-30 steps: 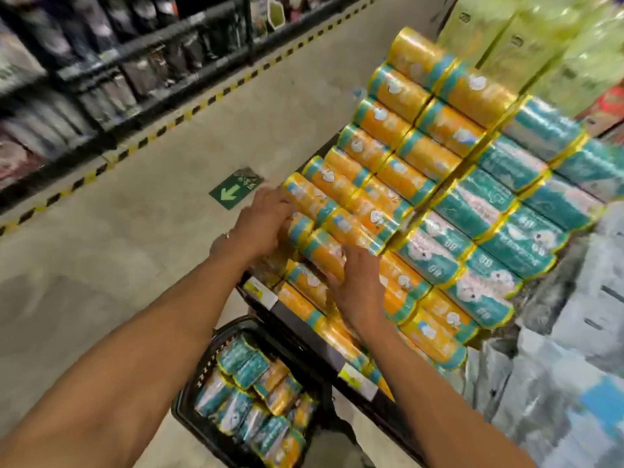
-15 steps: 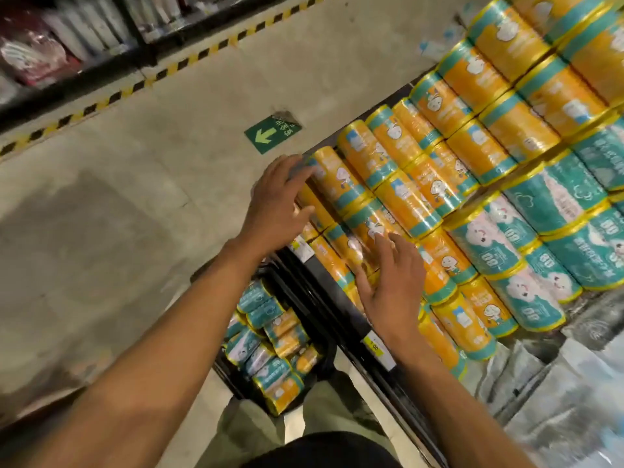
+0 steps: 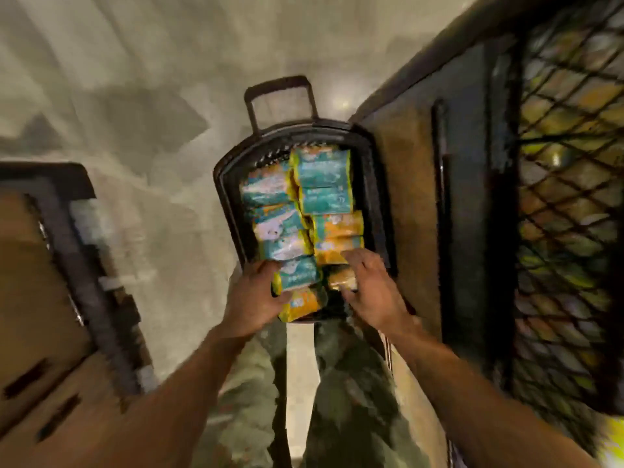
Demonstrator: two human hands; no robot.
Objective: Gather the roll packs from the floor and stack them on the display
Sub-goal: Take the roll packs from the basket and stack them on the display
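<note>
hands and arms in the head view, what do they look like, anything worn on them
Both forearms are bare up to the frame edge, with no sleeves in view. The left hand and right hand wear no gloves, and no watch or band shows at either wrist. The picture is too blurred to tell whether any finger carries a ring.

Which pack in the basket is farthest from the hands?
The teal pack at the basket's far end, by the handle; the others lie nearer.

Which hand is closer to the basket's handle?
Right, but only just. The handle sticks up at the basket's far end. The right hand reaches a bit further in, fingers on an orange pack. The left hand stays at the near end.
</note>
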